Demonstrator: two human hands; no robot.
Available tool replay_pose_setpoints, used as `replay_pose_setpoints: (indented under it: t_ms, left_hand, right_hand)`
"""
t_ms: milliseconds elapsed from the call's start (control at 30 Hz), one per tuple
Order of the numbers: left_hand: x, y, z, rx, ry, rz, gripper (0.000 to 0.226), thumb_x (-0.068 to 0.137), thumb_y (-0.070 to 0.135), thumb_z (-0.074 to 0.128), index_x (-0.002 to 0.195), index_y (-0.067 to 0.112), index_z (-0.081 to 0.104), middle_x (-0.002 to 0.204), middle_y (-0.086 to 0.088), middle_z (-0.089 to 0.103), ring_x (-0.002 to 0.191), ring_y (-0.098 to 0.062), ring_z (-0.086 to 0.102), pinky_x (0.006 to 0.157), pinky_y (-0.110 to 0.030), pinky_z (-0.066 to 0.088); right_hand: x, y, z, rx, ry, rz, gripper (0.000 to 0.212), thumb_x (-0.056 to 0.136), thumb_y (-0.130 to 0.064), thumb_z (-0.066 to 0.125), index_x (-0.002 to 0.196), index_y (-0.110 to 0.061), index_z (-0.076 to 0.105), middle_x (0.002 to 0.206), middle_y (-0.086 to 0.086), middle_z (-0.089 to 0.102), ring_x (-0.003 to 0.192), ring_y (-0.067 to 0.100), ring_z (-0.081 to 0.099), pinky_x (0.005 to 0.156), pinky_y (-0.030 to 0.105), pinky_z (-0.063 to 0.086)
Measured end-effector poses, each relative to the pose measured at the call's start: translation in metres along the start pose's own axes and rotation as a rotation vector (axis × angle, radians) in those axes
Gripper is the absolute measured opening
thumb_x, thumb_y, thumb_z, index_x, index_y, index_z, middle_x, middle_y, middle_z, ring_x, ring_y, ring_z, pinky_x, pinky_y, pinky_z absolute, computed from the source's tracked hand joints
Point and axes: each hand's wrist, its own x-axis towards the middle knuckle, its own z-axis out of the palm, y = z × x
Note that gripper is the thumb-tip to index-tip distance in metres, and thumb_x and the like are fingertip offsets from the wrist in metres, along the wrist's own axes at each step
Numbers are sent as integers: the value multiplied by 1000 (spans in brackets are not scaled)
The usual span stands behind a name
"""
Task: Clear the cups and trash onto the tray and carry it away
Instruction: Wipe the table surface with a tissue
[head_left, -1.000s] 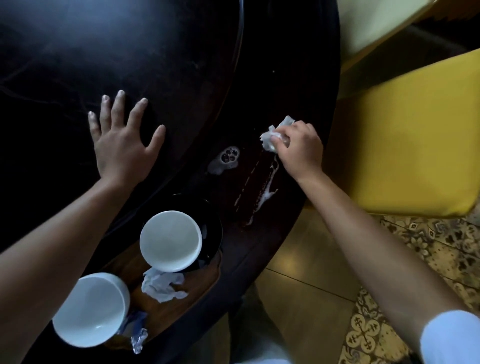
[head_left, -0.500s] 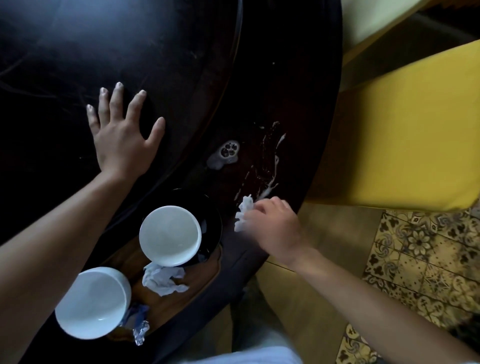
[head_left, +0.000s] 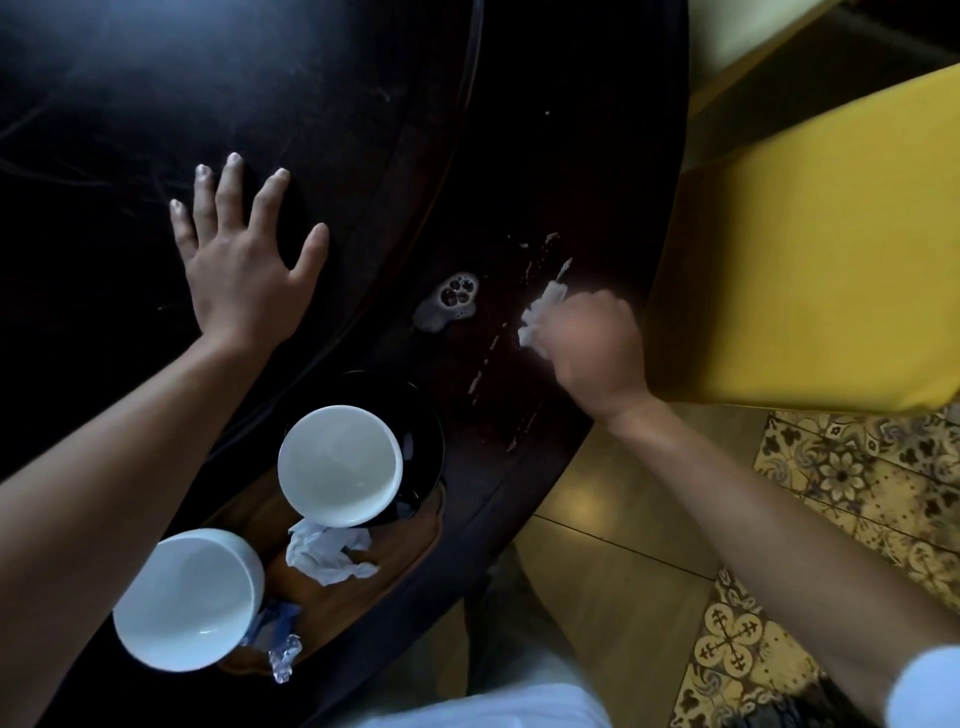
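Observation:
A wooden tray (head_left: 400, 561) lies at the near edge of the dark table (head_left: 156, 78). On it stand two empty white cups (head_left: 340, 457) (head_left: 187, 597), the upper one on a black saucer (head_left: 423, 431). A crumpled white napkin (head_left: 327, 553) and a clear-and-blue wrapper (head_left: 278, 644) lie between them. My left hand (head_left: 241, 254) rests flat on the table, fingers spread. My right hand (head_left: 592, 348), blurred, grips a white tissue (head_left: 540, 312) pressed on the table by milky smears (head_left: 485, 364). A foamy spill (head_left: 449, 301) sits left of it.
A yellow seat cushion (head_left: 810, 249) stands just right of the table edge. Wooden floor (head_left: 597, 519) and patterned tiles (head_left: 852, 499) lie below. My white clothing (head_left: 493, 706) shows at the bottom.
My right hand with the tissue swept from the far end of the smear toward me, then back up to the right. The thick streak has thinned. My left hand stayed put.

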Motion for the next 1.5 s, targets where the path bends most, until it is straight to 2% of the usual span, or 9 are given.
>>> replay_pose_setpoints:
  t_ms: [167,333,467,700,867,1033,1167,1333,1500]
  left_hand:
    - [2,1,0,1,4,-4,66,99,64,40,156,30,35,170,-7,17,158,-29,6,126,-53,1]
    - [2,2,2,4,10,-9,66,99,63,40,155,30,35,170,-7,17,158,-30,6,126,-54,1]
    - [4,4,3,7,11,-13,66,98,63,40,155,30,36,170,-8,17,158,-30,6,126,-53,1]
    - [9,9,3,3,0,-22,66,98,64,39,156,30,35,170,-7,16,158,-30,5,126,-53,0]
    - [11,11,2,-2,0,-23,67,98,64,38,156,30,35,170,-8,16,158,-30,5,126,-54,1]
    - [10,11,4,1,0,-26,67,99,64,38,156,30,35,170,-8,16,158,-30,5,126,-53,0]
    - [11,10,3,-4,6,-26,66,98,64,39,156,30,35,170,-8,17,158,-30,5,126,-53,0]
    - [10,11,3,-4,5,-27,66,99,63,40,155,30,35,170,-8,17,158,-30,5,126,-53,0]
    - [11,12,2,-4,3,-28,66,99,63,39,156,30,35,170,-9,16,158,-30,5,126,-53,0]
  right_hand:
    - [46,11,-8,132,-61,113,20,93,-31,64,101,-13,71,95,6,66,90,25,60,77,37,47]
    - [90,35,-22,203,39,289,26,94,-30,58,114,-15,68,105,9,66,99,28,61,77,36,48]
    - [118,41,-13,131,-116,359,32,95,-33,54,124,-26,67,119,10,63,112,30,59,85,36,47]
    - [42,1,-12,164,-141,271,17,92,-31,64,102,-17,68,103,6,65,96,27,60,75,33,44]
    - [13,-16,-17,249,-208,314,14,90,-31,67,94,-18,66,93,-1,64,85,20,60,66,29,40]
    - [86,33,-37,330,-38,479,24,87,-35,70,104,-18,67,101,1,70,86,18,61,69,27,41]
    - [129,61,-25,199,-74,547,22,92,-34,63,106,-18,65,108,5,68,95,24,64,68,29,40]
    - [106,46,-13,146,-94,549,24,95,-31,59,111,-14,63,112,8,63,103,27,58,74,33,43]
    - [34,-1,-10,191,-99,485,21,94,-33,63,103,-13,63,100,5,63,93,24,56,71,31,38]
